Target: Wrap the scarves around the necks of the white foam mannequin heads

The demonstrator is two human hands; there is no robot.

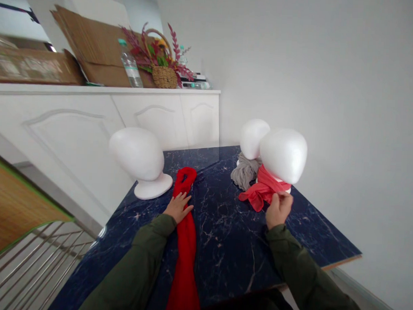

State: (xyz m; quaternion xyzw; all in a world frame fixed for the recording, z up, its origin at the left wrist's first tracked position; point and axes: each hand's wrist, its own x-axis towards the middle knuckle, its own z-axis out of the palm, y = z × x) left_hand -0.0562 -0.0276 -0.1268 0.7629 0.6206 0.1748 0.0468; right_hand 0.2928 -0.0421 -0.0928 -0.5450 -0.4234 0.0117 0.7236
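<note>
My left hand (178, 207) lies with fingers spread on a long red scarf (186, 242), which is folded lengthwise and runs toward the table's near edge. At the right, my right hand (279, 209) pinches the edge of a coral scarf (262, 191) wrapped around the neck of a white foam mannequin head (283, 154). Just behind it stands a second white mannequin head (252, 137) with a grey scarf (244, 172) around its neck. A bare white mannequin head (138, 155) on a round base is left of the red scarf.
The dark blue marbled table (223, 246) meets a white cabinet (153, 114) and the wall. On the cabinet are flattened cardboard (91, 42), a water bottle (130, 66) and a flower basket (164, 76). A metal rack (43, 258) stands at the lower left.
</note>
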